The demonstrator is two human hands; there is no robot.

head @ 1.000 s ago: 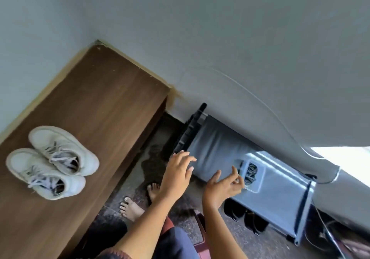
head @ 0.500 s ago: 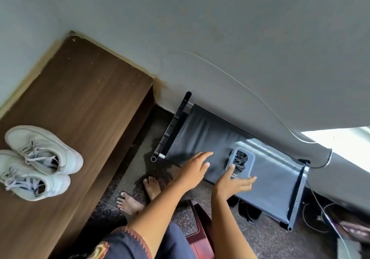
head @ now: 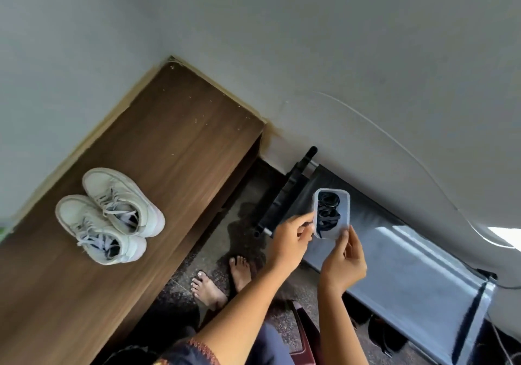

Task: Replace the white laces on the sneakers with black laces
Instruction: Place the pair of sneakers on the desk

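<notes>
Laces (head: 328, 214), black, lay coiled in the tub (head: 344, 212) that my left hand (head: 291, 242) and right hand (head: 344, 263) pinched by its near rim, keeping it level. Sneakers (head: 111, 214) sat on the bench (head: 174, 150), white-laced, well apart.

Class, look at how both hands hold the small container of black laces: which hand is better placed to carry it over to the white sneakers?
Left. The left hand grips the clear plastic container on the side nearer the white sneakers on the wooden bench; the right hand would have to cross over.
</notes>
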